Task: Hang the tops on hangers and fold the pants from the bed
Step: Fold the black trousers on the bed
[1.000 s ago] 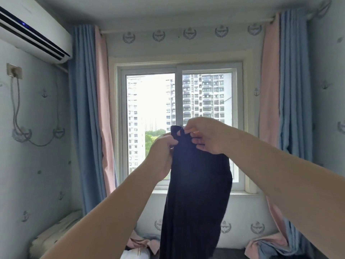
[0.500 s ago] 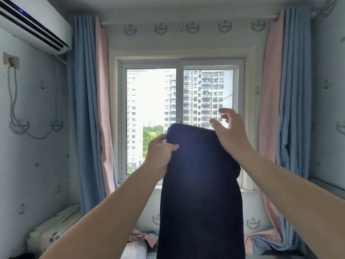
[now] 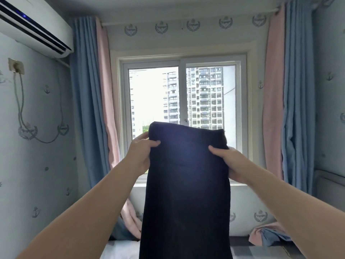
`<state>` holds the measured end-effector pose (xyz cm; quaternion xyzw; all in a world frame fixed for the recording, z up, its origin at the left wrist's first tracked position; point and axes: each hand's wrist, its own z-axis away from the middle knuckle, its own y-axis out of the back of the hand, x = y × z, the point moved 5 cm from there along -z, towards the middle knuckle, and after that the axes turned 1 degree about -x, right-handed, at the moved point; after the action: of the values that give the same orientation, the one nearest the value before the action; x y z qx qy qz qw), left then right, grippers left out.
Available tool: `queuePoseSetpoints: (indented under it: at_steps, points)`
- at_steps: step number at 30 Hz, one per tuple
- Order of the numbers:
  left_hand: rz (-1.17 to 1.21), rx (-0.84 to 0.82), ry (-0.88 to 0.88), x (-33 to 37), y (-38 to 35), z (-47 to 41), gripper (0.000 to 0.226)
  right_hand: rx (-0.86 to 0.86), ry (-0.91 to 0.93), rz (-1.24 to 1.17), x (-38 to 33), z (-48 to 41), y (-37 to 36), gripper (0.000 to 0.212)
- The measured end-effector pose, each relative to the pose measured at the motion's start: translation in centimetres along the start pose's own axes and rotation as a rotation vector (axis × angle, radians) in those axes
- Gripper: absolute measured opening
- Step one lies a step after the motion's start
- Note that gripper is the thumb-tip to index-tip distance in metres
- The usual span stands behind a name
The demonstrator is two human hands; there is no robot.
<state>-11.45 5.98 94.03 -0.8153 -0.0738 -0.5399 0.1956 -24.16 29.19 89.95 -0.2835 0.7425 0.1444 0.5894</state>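
Pants (image 3: pixel 186 184) held up in front of the window (image 3: pixel 183 90), both hands gripping.
Left hand (image 3: pixel 139 156) pinches the left edge just below the top, thumb on the front; right hand (image 3: pixel 231 163) grips the right edge the same way. Dark fabric hangs straight down, covering the window's lower middle.

Dark pants (image 3: pixel 186 193) hang mid-view, blocking the way to the window (image 3: pixel 155 94); open air lies either side, toward the curtains (image 3: pixel 84 100)
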Motion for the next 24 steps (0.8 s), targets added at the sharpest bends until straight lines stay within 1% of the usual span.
queuePoseSetpoints:
  at_steps: [2, 4, 6, 10, 13, 17, 21, 23, 24]
  points:
    - [-0.090, 0.036, -0.039, 0.7, 1.6, 0.1, 0.044, 0.112, 0.074, 0.122, -1.6, -0.2, -0.9, 0.026]
    - [-0.214, 0.077, -0.094, 1.8, 2.6, 0.6, 0.043, 0.177, 0.126, 0.202, -2.9, 0.1, -1.8, 0.020]
    - [-0.313, 0.123, -0.154, 3.2, 3.2, 1.3, 0.041, 0.206, 0.159, 0.238, -4.3, 0.8, -3.1, 0.016]
    - [-0.438, 0.211, -0.257, 5.8, 3.8, 3.5, 0.037, 0.220, 0.251, 0.292, -7.2, 3.3, -5.8, 0.007]
    - [-0.470, 0.248, -0.332, 7.6, 3.8, 5.9, 0.032, 0.247, 0.327, 0.322, -9.9, 6.2, -7.3, 0.003]
    - [-0.508, 0.283, -0.409, 10.2, 3.7, 10.3, 0.023, 0.295, 0.432, 0.346, -13.1, 11.3, -9.1, 0.009]
    - [-0.535, 0.247, -0.473, 12.6, 3.2, 16.0, 0.019, 0.355, 0.510, 0.340, -15.2, 17.5, -10.4, 0.007]
    - [-0.559, 0.230, -0.496, 13.5, 2.9, 19.0, 0.018, 0.375, 0.524, 0.338, -15.9, 20.6, -10.9, 0.004]
    - [-0.573, 0.227, -0.506, 13.8, 2.7, 20.6, 0.018, 0.381, 0.529, 0.332, -16.2, 22.2, -11.1, 0.005]
